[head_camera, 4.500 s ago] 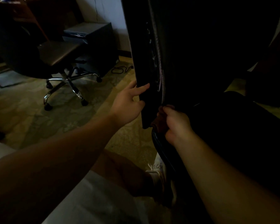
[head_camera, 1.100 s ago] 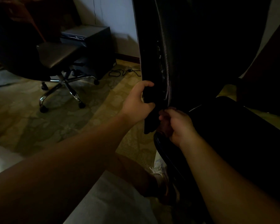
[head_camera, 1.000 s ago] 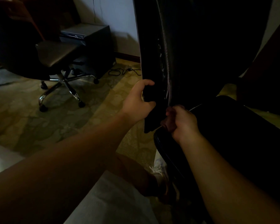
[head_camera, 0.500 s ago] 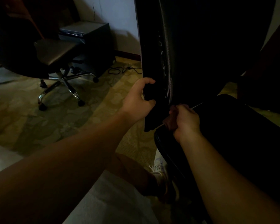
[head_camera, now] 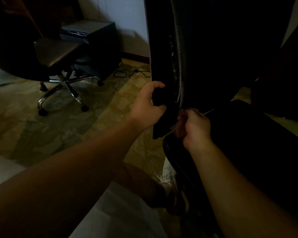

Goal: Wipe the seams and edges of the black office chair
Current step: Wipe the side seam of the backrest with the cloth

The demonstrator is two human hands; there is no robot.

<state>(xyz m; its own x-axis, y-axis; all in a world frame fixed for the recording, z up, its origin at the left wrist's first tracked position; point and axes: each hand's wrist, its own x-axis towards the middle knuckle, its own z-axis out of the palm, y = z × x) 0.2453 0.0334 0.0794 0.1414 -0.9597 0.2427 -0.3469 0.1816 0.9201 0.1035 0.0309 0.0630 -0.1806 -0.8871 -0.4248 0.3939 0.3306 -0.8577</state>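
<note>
Left hand [head_camera: 147, 107] gripped the backrest edge of the black office chair [head_camera: 213, 66] at frame centre; right hand [head_camera: 195, 127] pinched a dim reddish cloth [head_camera: 178, 129] against the seam where backrest met seat.

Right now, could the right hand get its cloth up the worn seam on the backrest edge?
Probably yes. The right hand grips a reddish cloth at the seam's lower end, nothing covers the seam above, and the left hand grips the backrest edge beside it.
</note>
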